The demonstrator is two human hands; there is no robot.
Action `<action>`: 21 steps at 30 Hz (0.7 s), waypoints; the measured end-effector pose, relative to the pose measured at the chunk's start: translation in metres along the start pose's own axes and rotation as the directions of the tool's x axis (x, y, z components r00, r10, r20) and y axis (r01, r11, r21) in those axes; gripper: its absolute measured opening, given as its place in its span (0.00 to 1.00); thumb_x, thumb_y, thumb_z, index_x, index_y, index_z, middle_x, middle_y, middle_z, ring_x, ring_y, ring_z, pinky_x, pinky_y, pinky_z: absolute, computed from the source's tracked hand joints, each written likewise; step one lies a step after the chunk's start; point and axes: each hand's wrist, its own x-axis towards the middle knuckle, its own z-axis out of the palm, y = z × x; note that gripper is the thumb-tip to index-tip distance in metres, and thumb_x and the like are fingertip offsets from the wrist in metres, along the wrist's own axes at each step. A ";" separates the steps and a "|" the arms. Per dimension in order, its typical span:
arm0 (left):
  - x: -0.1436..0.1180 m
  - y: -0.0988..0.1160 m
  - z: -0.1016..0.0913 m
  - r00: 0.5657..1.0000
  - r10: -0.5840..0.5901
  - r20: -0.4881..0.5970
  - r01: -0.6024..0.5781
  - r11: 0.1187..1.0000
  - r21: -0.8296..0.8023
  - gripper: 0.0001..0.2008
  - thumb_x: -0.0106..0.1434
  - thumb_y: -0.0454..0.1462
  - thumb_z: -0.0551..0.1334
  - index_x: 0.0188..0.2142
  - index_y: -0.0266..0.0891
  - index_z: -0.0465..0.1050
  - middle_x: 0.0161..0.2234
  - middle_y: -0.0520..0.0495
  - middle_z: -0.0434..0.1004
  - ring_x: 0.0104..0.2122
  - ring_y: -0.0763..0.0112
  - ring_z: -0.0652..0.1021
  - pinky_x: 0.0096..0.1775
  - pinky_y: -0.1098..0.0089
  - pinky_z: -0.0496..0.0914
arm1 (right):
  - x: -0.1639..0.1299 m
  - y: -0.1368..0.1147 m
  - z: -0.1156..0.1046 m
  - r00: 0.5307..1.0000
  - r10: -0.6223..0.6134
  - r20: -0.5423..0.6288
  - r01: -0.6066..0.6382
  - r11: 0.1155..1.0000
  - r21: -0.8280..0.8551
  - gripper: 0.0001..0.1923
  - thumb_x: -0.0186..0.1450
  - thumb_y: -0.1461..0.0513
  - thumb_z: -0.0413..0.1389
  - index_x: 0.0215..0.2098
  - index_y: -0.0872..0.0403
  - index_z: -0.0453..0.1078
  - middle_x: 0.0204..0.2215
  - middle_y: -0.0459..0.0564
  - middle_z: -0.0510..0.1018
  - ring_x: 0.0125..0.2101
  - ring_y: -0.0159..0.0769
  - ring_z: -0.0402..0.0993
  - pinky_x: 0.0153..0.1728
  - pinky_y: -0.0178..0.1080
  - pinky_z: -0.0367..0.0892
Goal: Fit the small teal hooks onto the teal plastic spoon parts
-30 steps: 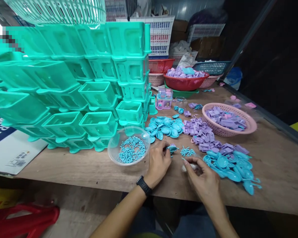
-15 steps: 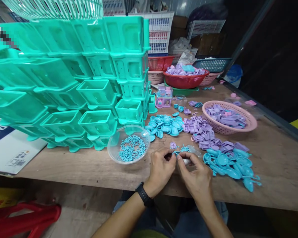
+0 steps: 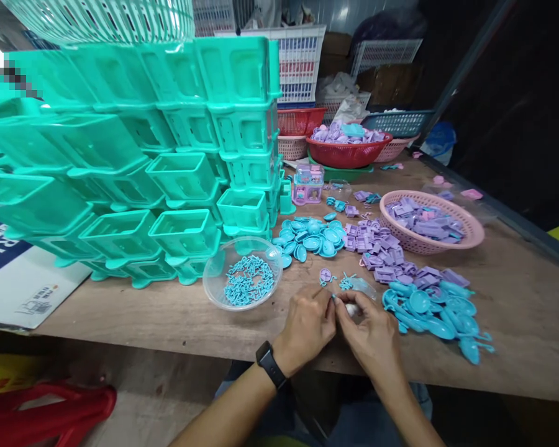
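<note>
Close together above the table's front part, my left hand (image 3: 307, 326) and my right hand (image 3: 370, 323) meet at the fingertips. Both are closed in a pinch on a small blue plastic piece (image 3: 334, 297), which the fingers mostly cover. Just beyond them lie a purple round piece (image 3: 325, 275) and a few small blue hooked pieces (image 3: 347, 281). A clear plastic bag (image 3: 363, 287) is partly behind my right hand. To the left stands a clear bowl (image 3: 209, 285) of small blue pieces. Right of my right hand is a pile of blue spoon-like parts (image 3: 440, 310).
Stacked green plastic boxes (image 3: 181, 233) fill the left side. Blue oval pieces (image 3: 312, 239) and purple parts (image 3: 382, 251) lie mid-table. A pink basket (image 3: 431, 245) stands at the right, a red basket (image 3: 349, 155) at the back. A white carton (image 3: 32, 285) is at the left edge.
My left hand has turned and shifted slightly right and down, its fingers now covering more of the small blue piece. The right hand stays nearly in place.
</note>
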 end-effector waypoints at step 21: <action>0.061 -0.014 -0.013 0.942 -0.327 0.079 0.310 0.934 0.176 0.15 0.65 0.23 0.54 0.47 0.30 0.75 0.52 0.25 0.73 0.55 0.41 0.72 0.54 0.41 0.69 | 0.000 0.013 0.027 0.997 -0.042 0.066 0.048 0.995 -0.093 0.12 0.71 0.55 0.53 0.37 0.47 0.77 0.34 0.52 0.80 0.37 0.47 0.77 0.39 0.50 0.73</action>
